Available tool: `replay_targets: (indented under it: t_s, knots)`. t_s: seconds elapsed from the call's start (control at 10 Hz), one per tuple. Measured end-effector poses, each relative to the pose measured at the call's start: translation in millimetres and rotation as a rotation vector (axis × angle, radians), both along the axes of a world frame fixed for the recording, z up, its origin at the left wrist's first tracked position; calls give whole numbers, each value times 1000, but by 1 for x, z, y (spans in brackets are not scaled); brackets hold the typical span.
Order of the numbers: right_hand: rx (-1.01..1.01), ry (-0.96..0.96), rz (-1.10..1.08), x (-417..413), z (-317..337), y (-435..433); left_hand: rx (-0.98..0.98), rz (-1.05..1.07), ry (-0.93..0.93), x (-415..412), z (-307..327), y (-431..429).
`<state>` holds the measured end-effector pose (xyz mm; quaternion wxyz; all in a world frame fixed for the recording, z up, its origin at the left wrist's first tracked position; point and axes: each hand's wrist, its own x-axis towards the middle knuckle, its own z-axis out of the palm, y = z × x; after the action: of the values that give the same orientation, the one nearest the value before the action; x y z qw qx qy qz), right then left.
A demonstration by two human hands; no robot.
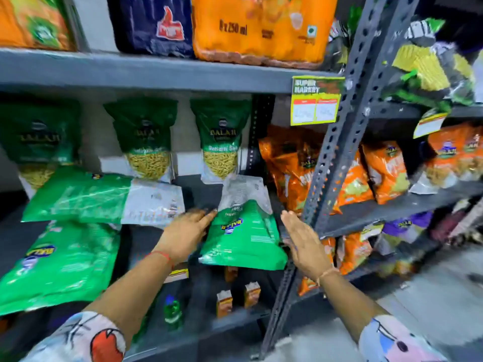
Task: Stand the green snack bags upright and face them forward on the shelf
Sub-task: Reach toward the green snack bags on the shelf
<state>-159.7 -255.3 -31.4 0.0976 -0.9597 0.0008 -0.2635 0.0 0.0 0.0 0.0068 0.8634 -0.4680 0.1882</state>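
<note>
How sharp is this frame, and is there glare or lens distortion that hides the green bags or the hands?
Head view: soft motion blur throughout, so bag print is barely legible; glare streaks the flat green bags; wide-angle bending tilts the shelf upright and curves the shelf edge; the left hand and right hand are smeared but clearly open either side of the fallen bag.

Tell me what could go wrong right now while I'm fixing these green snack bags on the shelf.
The flat green bag overhangs the shelf edge; your left hand only touches its side and your right hand is open beside it, so it could slide off. Lifting it may knock the upright bag behind. The other flat bag also lies near the edge.
</note>
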Motion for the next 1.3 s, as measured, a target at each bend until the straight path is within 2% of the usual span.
replay_targets:
  t_s: [0.1, 0.2, 0.3, 0.4, 0.5, 0.6, 0.7, 0.8, 0.9, 1.0, 1.1, 1.2, 1.3]
  knots:
    - [-56, 74, 19, 8, -5, -19, 34, 2, 21, 16, -15, -19]
    - [54, 187, 55, 23, -10, -23, 46, 69, 200, 21, -22, -27]
    - [78, 242, 80, 38, -16, -25, 128, 106, 307, 27, -30, -29]
    - [318, 191, 38, 44, -24, -21, 78, 99, 381, 24, -31, -31]
    - [617, 88, 5, 44, -12, -12, -83, 57, 494, 20, -26, -29]
    - [556, 95, -111, 52, 17, -1, -456, 37, 700, 16, -10, -28]
    - [674, -10, -236, 82, 39, 2, -752, 288, 677, 22, 21, -57]
    - [718, -181, -315, 128, 65, -5, -893, 366, 615, 35, 53, -90]
    - [862, -164, -365, 163, 84, -16, -1034, 326, 670, 59, 58, -109]
    - [869, -91, -379, 181, 91, -26, -1107, 322, 703, 77, 52, -122]
    - [864, -71, -298, 190, 77, -29, -1123, 356, 735, 87, 39, -131]
    - [1032, -48, -244, 183, 53, -32, -1183, 397, 870, 83, 24, -130]
    - [1124, -7, -273, 183, 19, -38, -955, 425, 1186, 78, -1, -131]
